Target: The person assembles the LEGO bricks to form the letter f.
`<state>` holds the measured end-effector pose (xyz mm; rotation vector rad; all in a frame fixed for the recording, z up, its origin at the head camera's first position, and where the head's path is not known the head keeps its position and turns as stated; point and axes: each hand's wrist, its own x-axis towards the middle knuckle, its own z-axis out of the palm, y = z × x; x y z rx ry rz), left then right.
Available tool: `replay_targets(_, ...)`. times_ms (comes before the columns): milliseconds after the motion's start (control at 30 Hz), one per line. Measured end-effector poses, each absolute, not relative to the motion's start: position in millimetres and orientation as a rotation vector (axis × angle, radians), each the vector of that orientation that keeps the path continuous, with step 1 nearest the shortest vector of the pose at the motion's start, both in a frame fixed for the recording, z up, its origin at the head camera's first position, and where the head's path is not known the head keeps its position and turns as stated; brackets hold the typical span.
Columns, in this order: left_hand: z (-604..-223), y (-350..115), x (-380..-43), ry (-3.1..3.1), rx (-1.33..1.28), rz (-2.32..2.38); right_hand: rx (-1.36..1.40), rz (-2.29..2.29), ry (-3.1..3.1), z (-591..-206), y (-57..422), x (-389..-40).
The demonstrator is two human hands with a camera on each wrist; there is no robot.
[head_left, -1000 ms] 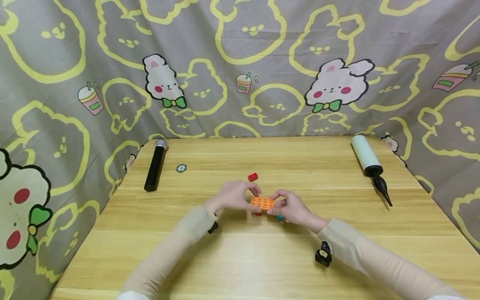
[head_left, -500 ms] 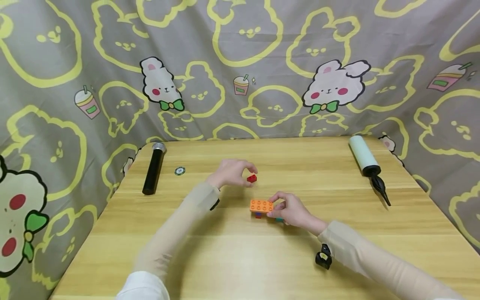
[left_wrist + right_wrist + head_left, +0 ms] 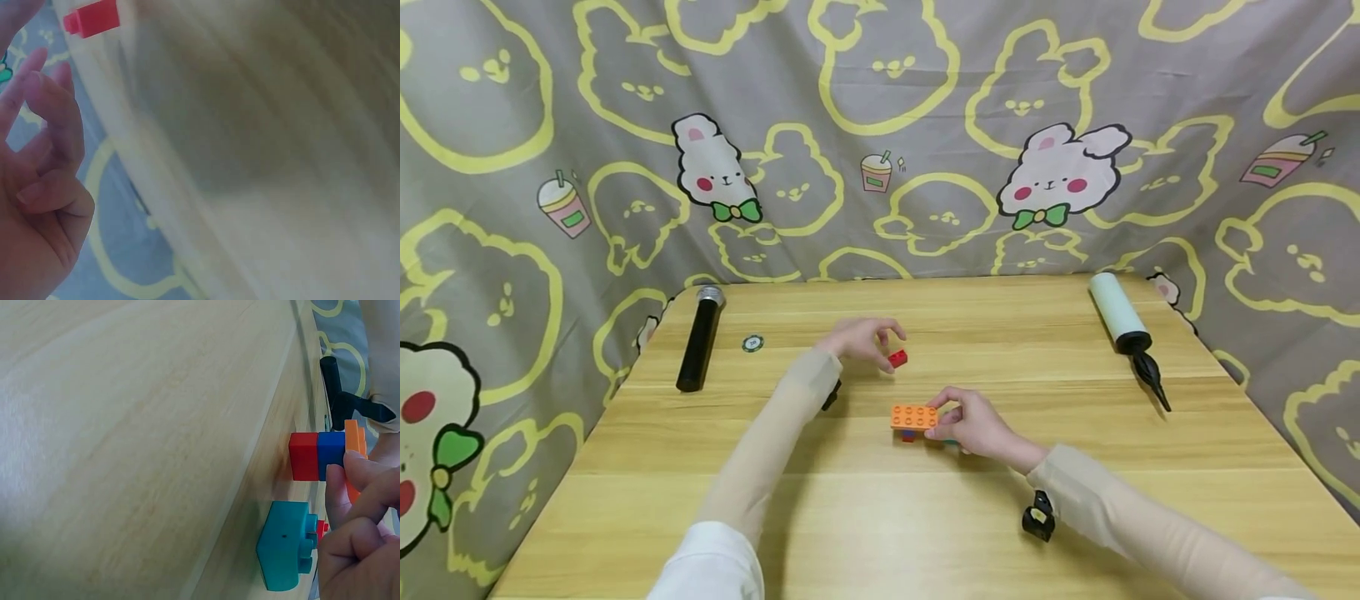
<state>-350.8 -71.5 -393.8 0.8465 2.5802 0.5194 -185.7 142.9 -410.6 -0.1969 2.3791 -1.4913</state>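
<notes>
My right hand (image 3: pixel 976 423) pinches the right end of an orange toy brick (image 3: pixel 913 416), studs up. Under it, the right wrist view shows a blue brick (image 3: pixel 330 456) and a red brick (image 3: pixel 304 456) stacked in line. A teal brick (image 3: pixel 284 547) with rounded studs lies on the table beside the stack, mostly behind my right hand in the head view. My left hand (image 3: pixel 861 340) is farther back, fingers loosely bent, by a small loose red brick (image 3: pixel 898 358). That red brick (image 3: pixel 99 19) appears ungripped in the left wrist view; whether the thumb touches it I cannot tell.
A black microphone (image 3: pixel 701 339) and a round chip (image 3: pixel 752 343) lie at the table's left. A pale hand pump (image 3: pixel 1120 313) with a black nozzle lies at the right. A patterned curtain (image 3: pixel 880 233) hangs behind the wooden table (image 3: pixel 850 517).
My left hand has let go of the orange brick and moved back to the loose red brick. The right hand keeps its hold on the orange brick. The head view has shifted slightly.
</notes>
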Motion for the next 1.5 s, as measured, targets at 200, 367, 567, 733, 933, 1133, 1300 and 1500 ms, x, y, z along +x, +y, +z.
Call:
replay_targets(200, -405.2, -73.1, -355.5, 2.440, 0.794, 0.694, -0.191, -1.491, 2.379, -409.6, 142.4, -186.0)
replay_targets(367, -411.7, -73.4, -355.5, 2.324, 0.750, 0.824, -0.183, -1.483, 2.385, -409.7, 142.4, -186.4)
replay_targets(567, -416.2, -70.3, -354.0, 2.265, 0.691, 0.892, -0.202, -1.496, 2.367, -411.4, 142.9, -187.2)
replay_targets(733, -418.2, -67.9, -353.6, 2.284, 0.660, 0.901, -0.221, -1.501, 2.362, -411.7, 142.6, -188.2)
replay_targets(933, -416.5, -67.0, -352.0, 2.307, 0.652, 0.895, -0.210, -1.521, 2.345, -412.3, 141.7, -187.4)
replay_targets(1133, -410.6, -68.8, -347.5, 2.346, 0.712, 0.907, -0.203, -1.535, 2.352, -414.7, 141.0, -185.7)
replay_targets(1300, -397.5, -69.8, -339.0, 2.392, 0.786, 0.908, -0.215, -1.532, 2.365, -415.7, 141.1, -186.3)
replay_targets(1500, -379.3, -70.8, -317.1, 2.418, 0.883, 0.877, -0.206, -1.521, 2.365, -414.7, 141.9, -187.6)
